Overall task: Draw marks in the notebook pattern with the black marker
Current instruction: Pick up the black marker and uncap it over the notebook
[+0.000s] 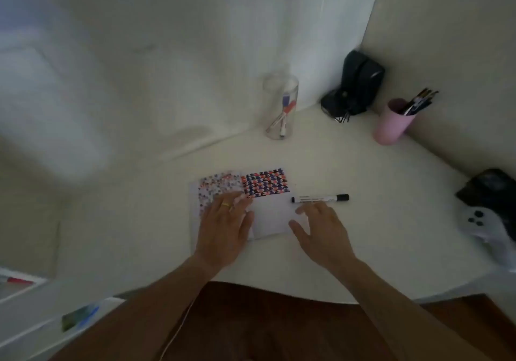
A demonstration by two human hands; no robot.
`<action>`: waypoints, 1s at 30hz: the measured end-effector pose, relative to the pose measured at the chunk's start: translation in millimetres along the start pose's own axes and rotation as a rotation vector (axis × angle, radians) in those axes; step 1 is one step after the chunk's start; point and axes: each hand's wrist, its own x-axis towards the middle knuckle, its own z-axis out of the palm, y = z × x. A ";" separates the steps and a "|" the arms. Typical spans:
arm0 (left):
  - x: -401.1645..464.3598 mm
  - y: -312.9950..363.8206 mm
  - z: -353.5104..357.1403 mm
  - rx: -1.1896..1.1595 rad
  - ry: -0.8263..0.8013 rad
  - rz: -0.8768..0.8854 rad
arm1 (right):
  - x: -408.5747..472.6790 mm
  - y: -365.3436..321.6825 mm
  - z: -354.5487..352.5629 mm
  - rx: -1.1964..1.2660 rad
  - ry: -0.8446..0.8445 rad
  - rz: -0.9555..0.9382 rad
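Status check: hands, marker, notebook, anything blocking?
Left hand flat on notebook, empty. Right hand open, just short of black marker, capped, lying on desk. Nothing between them.

Bare forearms — a gold ring (225, 204) on the left hand (223, 229).

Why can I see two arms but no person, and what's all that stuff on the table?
The camera sits on the person's head and looks down, so you see only their own arms. There is just this one picture. The left hand lies flat on a notebook with a colourful pattern at its top. The right hand is open and holds nothing; it hovers just by a black marker lying on the white table. Further back stand a clear cup with pens, a pink cup with brushes and a black pouch. At the right edge lies a white game controller.
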 end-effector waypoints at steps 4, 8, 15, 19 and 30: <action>-9.8 0.3 30.0 0.060 -0.008 -0.043 | 5.0 21.3 32.6 -0.054 0.108 -0.027; -18.9 -5.5 49.4 0.074 0.066 -0.043 | 5.1 36.5 58.2 -0.101 0.277 -0.118; -23.5 -4.5 55.5 0.095 0.118 -0.030 | 3.5 43.0 72.5 -0.178 0.401 -0.203; -28.9 -3.2 53.6 0.085 0.123 -0.032 | -6.3 38.8 71.2 -0.205 0.411 -0.194; -33.5 1.1 48.4 0.062 0.102 -0.050 | -18.7 29.7 66.1 -0.184 0.426 -0.189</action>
